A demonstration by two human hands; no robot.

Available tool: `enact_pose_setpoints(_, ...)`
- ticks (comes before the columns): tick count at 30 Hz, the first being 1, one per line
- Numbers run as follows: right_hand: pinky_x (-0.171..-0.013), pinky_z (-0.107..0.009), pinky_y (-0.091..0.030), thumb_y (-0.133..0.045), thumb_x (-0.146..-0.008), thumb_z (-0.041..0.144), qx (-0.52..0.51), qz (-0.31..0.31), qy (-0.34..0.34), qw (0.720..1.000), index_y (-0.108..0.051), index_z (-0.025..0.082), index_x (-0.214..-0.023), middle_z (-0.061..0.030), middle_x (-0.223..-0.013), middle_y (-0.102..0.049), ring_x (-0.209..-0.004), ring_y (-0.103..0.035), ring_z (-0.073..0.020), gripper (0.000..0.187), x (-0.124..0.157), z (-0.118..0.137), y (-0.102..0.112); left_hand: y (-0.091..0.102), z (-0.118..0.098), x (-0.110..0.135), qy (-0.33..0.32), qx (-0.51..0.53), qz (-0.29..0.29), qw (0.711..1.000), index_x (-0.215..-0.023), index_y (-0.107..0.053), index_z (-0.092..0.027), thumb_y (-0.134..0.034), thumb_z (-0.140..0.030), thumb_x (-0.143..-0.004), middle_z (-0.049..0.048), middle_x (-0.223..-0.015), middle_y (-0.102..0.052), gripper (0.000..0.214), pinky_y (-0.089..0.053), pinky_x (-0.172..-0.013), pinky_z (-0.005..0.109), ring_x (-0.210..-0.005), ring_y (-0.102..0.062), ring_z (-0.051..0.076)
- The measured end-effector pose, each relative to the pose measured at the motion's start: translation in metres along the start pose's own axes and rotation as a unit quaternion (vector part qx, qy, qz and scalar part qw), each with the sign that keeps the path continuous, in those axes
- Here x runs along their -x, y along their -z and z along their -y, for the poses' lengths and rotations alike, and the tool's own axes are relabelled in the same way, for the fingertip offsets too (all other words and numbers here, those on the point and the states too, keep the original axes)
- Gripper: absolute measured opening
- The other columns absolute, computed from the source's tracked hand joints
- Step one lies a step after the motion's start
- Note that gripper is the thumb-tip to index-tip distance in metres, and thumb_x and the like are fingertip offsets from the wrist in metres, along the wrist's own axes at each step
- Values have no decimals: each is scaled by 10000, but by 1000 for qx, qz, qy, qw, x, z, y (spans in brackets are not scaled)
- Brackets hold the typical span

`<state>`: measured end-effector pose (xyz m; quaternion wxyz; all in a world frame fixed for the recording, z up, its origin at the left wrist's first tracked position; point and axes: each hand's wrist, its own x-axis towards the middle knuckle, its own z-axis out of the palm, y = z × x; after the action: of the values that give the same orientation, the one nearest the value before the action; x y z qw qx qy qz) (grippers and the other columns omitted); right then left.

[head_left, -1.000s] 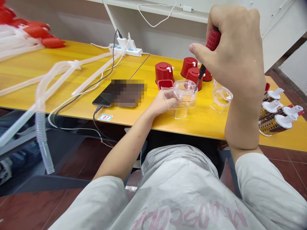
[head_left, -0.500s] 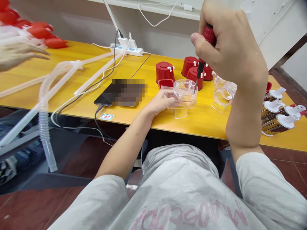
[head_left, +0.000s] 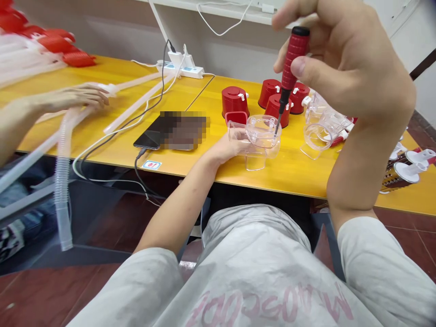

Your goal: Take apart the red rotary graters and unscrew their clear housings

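Along the yellow surface (head_left: pixel 299 179), another person's hand (head_left: pixel 73 97) touches a bendy tube (head_left: pixel 63 181). Further right, the left hand (head_left: pixel 226 147) curls its fingers (head_left: pixel 238 135) around a clear plastic cup (head_left: pixel 262 131), keeping it still. The right hand (head_left: pixel 344 63) clenches a red screwdriver (head_left: pixel 293 59), its tip in the cup.

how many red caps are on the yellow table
4. The left cap stands beside the clear housing; the back cap and front cap sit to its right; the right cap is below the right hand. More may hide behind that hand.
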<state>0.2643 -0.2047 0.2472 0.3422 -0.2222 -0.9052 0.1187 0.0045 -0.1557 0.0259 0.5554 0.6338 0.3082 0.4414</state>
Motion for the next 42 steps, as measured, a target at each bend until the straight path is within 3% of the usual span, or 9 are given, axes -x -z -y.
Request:
enact_pose_setpoints(6, -1028, -434, -678, -834, -1054, 316, 183, -93, -65, 977, -868, 283, -1205, -12, -1083, -820, -1016, -780, -240, 158, -5, 9, -7, -1, 1, 0, 34, 25, -10, 999, -1265, -925, -172, -1004, -340, -731, 158, -1350, -919, 565, -746, -1079, 488, -1215, -895, 380)
enact_pose_setpoints(11, -1012, -318, -701, -681, -994, 60, 99, -101, -47, 989, -838, 316, -1420, 43, -1395, -848, -1218, -820, -187, 521, -3, 3, -5, 0, 3, -1, 34, 32, -6, 999, -1239, -926, -166, -988, -333, -727, 157, -1325, -926, 542, -745, -1059, 475, -1191, -901, 362)
enact_pose_setpoints(18, -1041, -405, -719, -793, -1015, 179, 91, -109, -32, 989, -890, 235, -1280, 0, -1236, -861, -1110, -825, -215, 287, -1, 4, -4, -1, 2, 0, 46, 32, -24, 998, -1195, -932, -173, -981, -317, -731, 142, -1301, -930, 488, -739, -1064, 467, -1161, -900, 344)
enact_pose_setpoints(21, -962, -360, -716, -880, -949, 130, 51, -127, -30, 990, -862, 225, -1327, -11, -1258, -845, -1087, -818, -194, 389, -3, 1, -8, 0, 1, 1, 47, 36, -25, 998, -1181, -936, -167, -958, -293, -716, 136, -1262, -938, 482, -740, -1015, 432, -1123, -903, 329)
enact_pose_setpoints(26, -1120, -352, -747, -655, -910, -2, -125, -101, -18, 987, -797, 259, -1337, 8, -1400, -822, -1273, -840, -175, 520, -6, -3, -15, 0, 3, -1, 40, 35, -23, 998, -1173, -939, -175, -961, -276, -693, 125, -1232, -944, 492, -741, -992, 427, -1081, -902, 316)
enact_pose_setpoints(29, -1043, -386, -754, -762, -956, 116, -48, -119, -24, 991, -876, 273, -1224, -2, -1141, -874, -1116, -857, -224, 331, -8, -3, -16, -1, 3, -1, 45, 36, -23, 998, -1177, -938, -180, -975, -283, -687, 124, -1222, -944, 502, -739, -1000, 431, -1083, -900, 317)
enact_pose_setpoints(32, -1061, -436, -726, -899, -933, 238, 35, -131, -35, 990, -916, 268, -1292, -8, -1224, -889, -1108, -825, -248, 361, -8, -4, -14, -2, 1, 1, 46, 35, -24, 998, -1169, -938, -177, -973, -292, -699, 126, -1206, -943, 485, -736, -1028, 449, -1097, -899, 326)
enact_pose_setpoints(38, -1080, -356, -736, -779, -855, 186, -127, -74, -10, 989, -817, 339, -1458, 48, -1234, -867, -1223, -858, -204, 624, -3, -4, -9, -2, 1, 0, 30, 14, -26, 999, -1190, -932, -172, -971, -318, -719, 133, -1224, -943, 495, -735, -1087, 501, -1136, -899, 347)
enact_pose_setpoints(42, -1084, -313, -722, -794, -979, 256, 42, -57, -51, 996, -814, 382, -1391, 34, -1365, -842, -1241, -830, -211, 431, -5, 6, -12, -3, 0, 0, 29, 23, -31, 999, -1289, -926, -182, -973, -303, -727, 149, -1356, -921, 578, -725, -1119, 502, -1210, -890, 357)
